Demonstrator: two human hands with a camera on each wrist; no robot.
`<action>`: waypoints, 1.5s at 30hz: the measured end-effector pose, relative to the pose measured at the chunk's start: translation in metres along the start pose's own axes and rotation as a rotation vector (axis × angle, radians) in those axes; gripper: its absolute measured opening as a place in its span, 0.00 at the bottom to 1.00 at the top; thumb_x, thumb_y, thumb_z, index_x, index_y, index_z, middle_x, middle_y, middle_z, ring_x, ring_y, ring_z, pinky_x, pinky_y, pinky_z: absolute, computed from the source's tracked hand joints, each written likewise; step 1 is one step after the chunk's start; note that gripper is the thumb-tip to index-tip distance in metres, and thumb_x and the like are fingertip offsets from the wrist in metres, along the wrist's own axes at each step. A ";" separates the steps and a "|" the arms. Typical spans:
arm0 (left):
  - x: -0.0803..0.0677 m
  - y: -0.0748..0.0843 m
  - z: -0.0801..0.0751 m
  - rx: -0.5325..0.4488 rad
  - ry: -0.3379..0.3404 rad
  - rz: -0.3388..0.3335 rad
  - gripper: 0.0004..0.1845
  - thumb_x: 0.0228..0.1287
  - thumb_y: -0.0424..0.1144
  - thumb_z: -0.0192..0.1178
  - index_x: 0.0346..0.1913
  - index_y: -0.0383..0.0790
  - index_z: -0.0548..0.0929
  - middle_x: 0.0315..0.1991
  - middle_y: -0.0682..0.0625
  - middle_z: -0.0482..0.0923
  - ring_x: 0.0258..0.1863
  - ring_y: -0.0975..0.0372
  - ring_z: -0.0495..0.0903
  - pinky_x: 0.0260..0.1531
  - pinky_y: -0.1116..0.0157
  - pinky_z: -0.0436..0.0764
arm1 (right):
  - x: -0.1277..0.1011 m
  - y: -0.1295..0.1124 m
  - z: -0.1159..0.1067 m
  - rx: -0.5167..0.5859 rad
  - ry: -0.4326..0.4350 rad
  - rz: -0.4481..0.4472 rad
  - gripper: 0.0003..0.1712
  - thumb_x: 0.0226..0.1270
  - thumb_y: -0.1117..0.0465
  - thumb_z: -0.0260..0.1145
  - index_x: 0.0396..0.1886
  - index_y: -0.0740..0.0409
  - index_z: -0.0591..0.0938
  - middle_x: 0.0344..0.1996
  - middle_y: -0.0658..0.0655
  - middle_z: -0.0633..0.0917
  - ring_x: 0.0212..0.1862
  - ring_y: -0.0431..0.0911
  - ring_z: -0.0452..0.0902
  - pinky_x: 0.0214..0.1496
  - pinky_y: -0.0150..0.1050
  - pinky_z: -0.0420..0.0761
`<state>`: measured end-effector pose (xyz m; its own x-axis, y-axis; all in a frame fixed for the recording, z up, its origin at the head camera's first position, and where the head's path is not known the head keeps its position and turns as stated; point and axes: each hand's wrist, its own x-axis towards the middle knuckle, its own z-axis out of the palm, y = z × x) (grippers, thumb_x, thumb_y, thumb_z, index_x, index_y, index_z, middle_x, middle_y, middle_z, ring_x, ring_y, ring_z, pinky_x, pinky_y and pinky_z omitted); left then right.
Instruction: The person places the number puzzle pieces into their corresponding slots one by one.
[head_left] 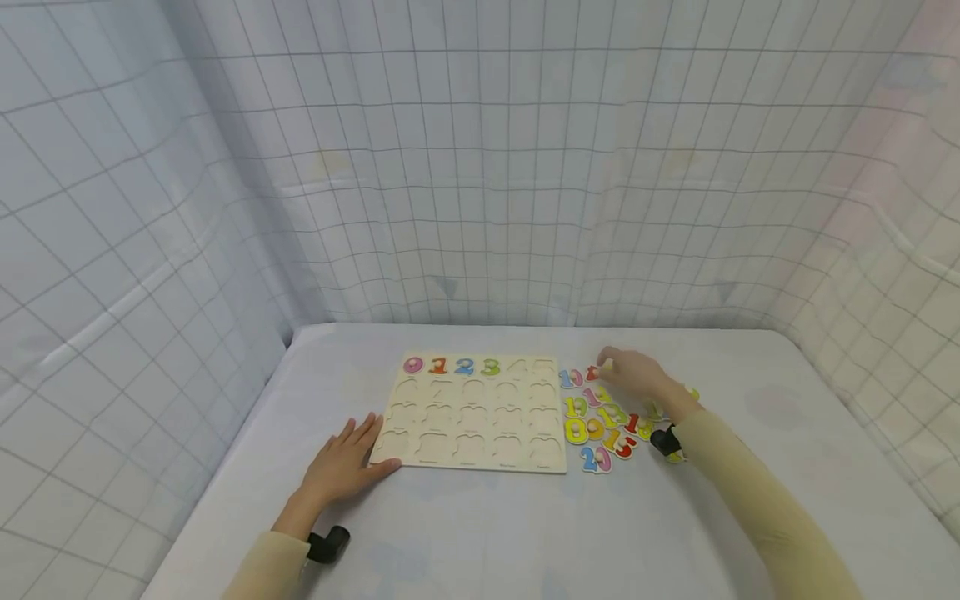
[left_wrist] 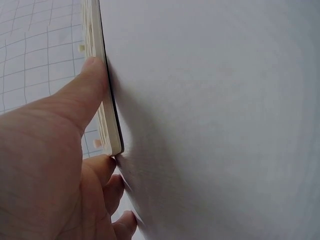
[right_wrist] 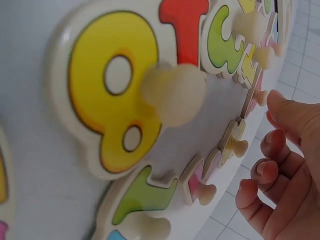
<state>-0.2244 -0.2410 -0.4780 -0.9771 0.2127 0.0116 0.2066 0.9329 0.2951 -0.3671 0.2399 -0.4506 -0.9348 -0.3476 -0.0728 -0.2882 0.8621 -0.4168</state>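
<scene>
While the left hand (head_left: 347, 467) lay flat on the pale cloth-covered worktop (head_left: 480, 533), its straight fingers pressed against the near left corner of the light wooden number-puzzle board (head_left: 476, 412), with the thumb along the board's edge in the left wrist view. That grip was spread and clamped on nothing. The board carried four coloured pieces in its top row, a pink 0 (head_left: 413, 364), an orange 1 (head_left: 438, 365), a blue 2 (head_left: 464, 365) and a green 3 (head_left: 491, 366); the other recesses showed bare wood. The right hand (head_left: 637, 377) was over the far end of the loose heap of coloured wooden number pieces with small pegs (head_left: 607, 421), which lay just beside the board's right edge. Its fingers were curled near a small red piece (head_left: 592, 372), but whether they had closed on a peg could not be told; in the right wrist view the fingertips (right_wrist: 272, 135) stood apart from the nearest pegs. Judged risks: the pieces overlapped one another, so lifting one from the pile could drag or flip a neighbour, or push some toward the board. The pegs looked small and rounded, so a shallow pinch might slip and drop the piece. The left hand only pressed from one corner, so a sideways shove while seating a piece could turn the board on the smooth cloth and unseat the placed row. The yellow sleeve (head_left: 750, 492) passed close above the heap and could sweep pieces.
</scene>
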 end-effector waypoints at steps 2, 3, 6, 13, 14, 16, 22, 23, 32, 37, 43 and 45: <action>0.000 0.001 0.000 -0.004 -0.005 -0.006 0.48 0.61 0.66 0.54 0.71 0.30 0.59 0.70 0.36 0.55 0.69 0.38 0.49 0.61 0.37 0.51 | 0.003 -0.003 0.000 -0.032 -0.012 -0.007 0.15 0.71 0.54 0.59 0.51 0.57 0.76 0.32 0.54 0.80 0.32 0.48 0.72 0.36 0.45 0.75; 0.000 0.001 0.000 -0.005 -0.006 -0.006 0.48 0.61 0.66 0.54 0.71 0.30 0.59 0.70 0.36 0.55 0.68 0.38 0.49 0.61 0.37 0.51 | 0.004 -0.004 0.000 -0.048 -0.017 -0.008 0.14 0.71 0.55 0.59 0.51 0.56 0.77 0.34 0.54 0.81 0.34 0.48 0.74 0.39 0.47 0.76; 0.000 0.002 0.000 -0.005 -0.008 -0.008 0.48 0.61 0.66 0.54 0.71 0.31 0.59 0.70 0.36 0.55 0.69 0.38 0.49 0.61 0.37 0.51 | 0.008 -0.006 0.001 -0.102 -0.029 -0.005 0.11 0.70 0.57 0.59 0.49 0.53 0.78 0.39 0.55 0.83 0.40 0.50 0.76 0.46 0.52 0.75; 0.001 0.002 0.001 -0.006 -0.002 -0.004 0.48 0.60 0.66 0.54 0.71 0.31 0.58 0.70 0.36 0.55 0.69 0.38 0.49 0.61 0.37 0.50 | 0.012 -0.007 0.002 -0.171 -0.040 -0.009 0.09 0.68 0.59 0.61 0.45 0.53 0.79 0.42 0.55 0.82 0.43 0.51 0.76 0.49 0.53 0.75; 0.001 0.001 0.001 -0.007 -0.004 -0.005 0.48 0.60 0.66 0.54 0.71 0.32 0.58 0.71 0.37 0.55 0.69 0.38 0.49 0.62 0.37 0.50 | 0.013 -0.007 0.002 -0.186 -0.039 -0.013 0.08 0.68 0.58 0.61 0.45 0.52 0.79 0.42 0.54 0.82 0.42 0.50 0.76 0.48 0.51 0.76; 0.001 0.001 0.001 -0.011 -0.006 -0.005 0.48 0.60 0.66 0.54 0.71 0.32 0.58 0.71 0.37 0.55 0.69 0.38 0.49 0.62 0.37 0.50 | 0.014 -0.007 0.001 -0.203 -0.040 -0.013 0.08 0.68 0.58 0.61 0.45 0.52 0.78 0.41 0.53 0.82 0.39 0.49 0.75 0.41 0.48 0.78; 0.000 0.000 0.002 -0.016 -0.007 0.001 0.48 0.60 0.66 0.53 0.71 0.32 0.58 0.71 0.37 0.55 0.69 0.38 0.48 0.62 0.37 0.50 | 0.017 -0.009 -0.002 -0.233 0.011 -0.074 0.07 0.70 0.55 0.60 0.38 0.53 0.74 0.29 0.51 0.79 0.29 0.45 0.71 0.25 0.35 0.72; 0.000 -0.001 0.002 -0.017 -0.005 0.000 0.48 0.60 0.66 0.53 0.71 0.32 0.58 0.71 0.37 0.55 0.69 0.38 0.49 0.62 0.37 0.50 | 0.018 -0.011 -0.002 -0.237 0.023 -0.100 0.08 0.70 0.55 0.61 0.36 0.54 0.73 0.26 0.51 0.77 0.27 0.44 0.70 0.25 0.35 0.70; -0.001 -0.001 0.000 -0.003 0.000 -0.005 0.48 0.61 0.66 0.54 0.71 0.32 0.58 0.71 0.37 0.55 0.69 0.38 0.49 0.61 0.37 0.51 | 0.031 -0.041 0.009 -0.251 0.069 -0.201 0.14 0.71 0.53 0.59 0.27 0.53 0.69 0.17 0.47 0.71 0.20 0.40 0.65 0.22 0.33 0.64; -0.001 0.001 -0.002 -0.015 0.001 -0.003 0.48 0.60 0.65 0.55 0.71 0.31 0.58 0.70 0.36 0.55 0.69 0.38 0.49 0.61 0.37 0.51 | 0.044 -0.065 0.020 -0.241 0.132 -0.267 0.14 0.71 0.52 0.59 0.27 0.53 0.70 0.16 0.47 0.72 0.18 0.40 0.66 0.19 0.34 0.66; -0.002 0.000 -0.001 -0.010 -0.007 -0.005 0.48 0.60 0.66 0.54 0.71 0.31 0.58 0.71 0.37 0.55 0.69 0.38 0.49 0.61 0.37 0.50 | 0.061 -0.086 0.034 -0.237 0.150 -0.271 0.14 0.71 0.52 0.59 0.27 0.52 0.71 0.19 0.47 0.74 0.21 0.41 0.67 0.22 0.36 0.68; -0.001 0.000 -0.001 -0.006 -0.008 -0.004 0.48 0.60 0.66 0.54 0.71 0.31 0.58 0.71 0.37 0.55 0.69 0.38 0.49 0.61 0.37 0.50 | 0.066 -0.092 0.038 -0.223 0.137 -0.247 0.14 0.71 0.51 0.59 0.27 0.53 0.72 0.20 0.48 0.75 0.22 0.41 0.68 0.23 0.36 0.69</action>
<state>-0.2232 -0.2417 -0.4772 -0.9775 0.2111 0.0032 0.2022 0.9319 0.3010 -0.3943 0.1238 -0.4519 -0.8459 -0.5163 0.1339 -0.5333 0.8225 -0.1974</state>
